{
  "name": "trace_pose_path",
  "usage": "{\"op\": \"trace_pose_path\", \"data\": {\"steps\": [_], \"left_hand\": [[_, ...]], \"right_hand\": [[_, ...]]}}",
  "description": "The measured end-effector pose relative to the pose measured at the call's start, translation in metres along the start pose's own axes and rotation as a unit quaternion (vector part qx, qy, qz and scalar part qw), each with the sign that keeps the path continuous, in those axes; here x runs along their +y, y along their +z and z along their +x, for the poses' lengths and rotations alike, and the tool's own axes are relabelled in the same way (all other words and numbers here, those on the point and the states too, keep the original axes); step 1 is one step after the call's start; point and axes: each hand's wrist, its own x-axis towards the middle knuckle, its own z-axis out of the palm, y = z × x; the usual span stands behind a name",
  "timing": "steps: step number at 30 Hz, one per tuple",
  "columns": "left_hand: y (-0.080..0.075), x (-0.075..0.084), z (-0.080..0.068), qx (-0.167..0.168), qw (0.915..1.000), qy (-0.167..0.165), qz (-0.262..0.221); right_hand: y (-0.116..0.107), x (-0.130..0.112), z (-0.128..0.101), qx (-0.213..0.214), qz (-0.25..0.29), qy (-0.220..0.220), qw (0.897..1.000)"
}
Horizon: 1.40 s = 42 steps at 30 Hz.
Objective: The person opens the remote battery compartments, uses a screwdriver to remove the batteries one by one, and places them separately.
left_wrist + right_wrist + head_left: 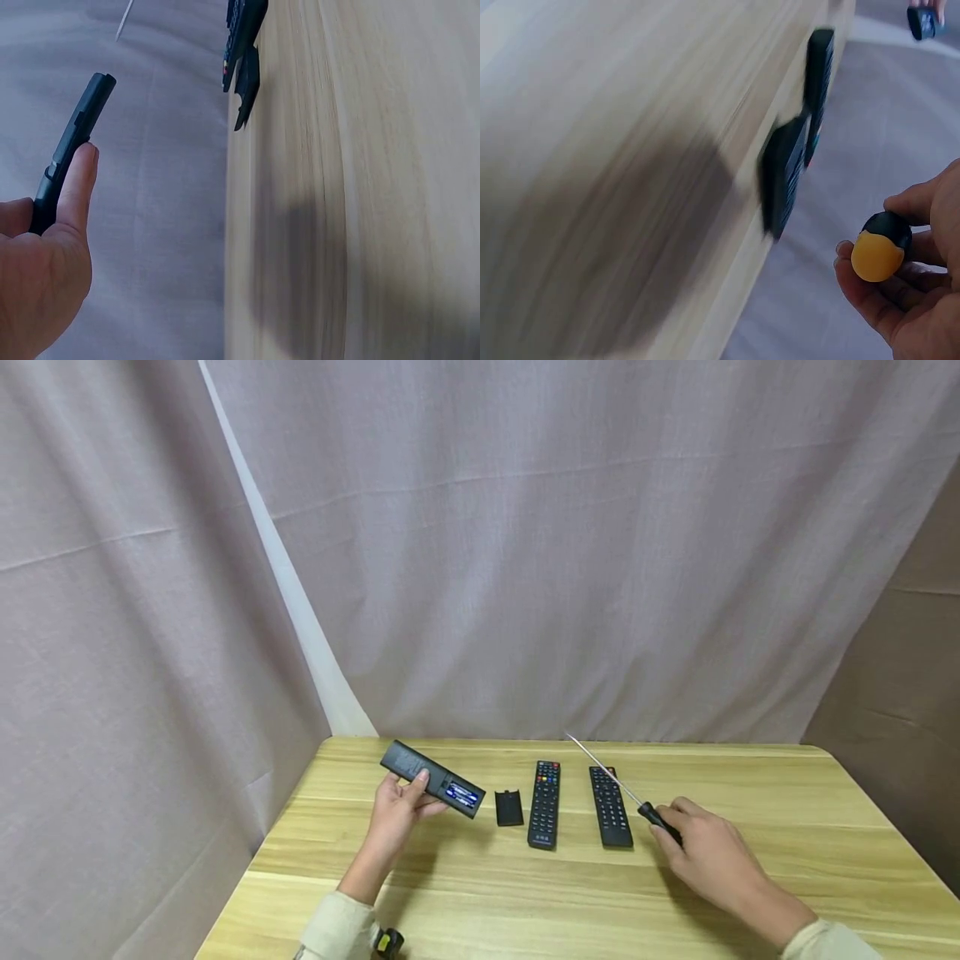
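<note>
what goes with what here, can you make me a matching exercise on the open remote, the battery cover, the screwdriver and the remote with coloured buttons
Things:
1. open remote
2. battery cover
3. screwdriver
4. remote with coloured buttons

States:
A. lies flat between the battery cover and another remote
B. held in the right hand
C. held off the table in the left hand
D. lies loose on the table

Pairs: 1-C, 2-D, 3-B, 4-A

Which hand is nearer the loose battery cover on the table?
Left. The left hand is just left of the battery cover; the right hand is farther right, beyond both remotes.

A staged recording corner: wooden table [750, 877] before draped grey curtains [525, 568].
</note>
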Motion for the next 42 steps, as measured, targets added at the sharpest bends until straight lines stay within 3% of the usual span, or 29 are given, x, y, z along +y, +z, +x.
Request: {"op": "trace_pose_path", "data": {"steps": [7,16,33,42], "left_hand": [[0.003,0.001,0.0,-0.001,1.0,0.005,-0.005],[0.005,0.005,0.001,0.003,0.9999,0.006,-0.011],[0.011,0.003,0.003,0.003,0.9997,0.013,-0.022],[0.014,0.005,0.006,0.003,0.9996,0.017,-0.021]], "right_hand": [[0.01,-0.036,0.009,-0.027,0.019,-0.028,0.999],[0.019,-0.063,0.012,-0.034,0.031,-0.061,0.997],[0.026,-0.068,0.006,-0.037,0.1,-0.076,0.991],[0.026,-0.068,0.003,-0.034,0.102,-0.076,0.991]]}}
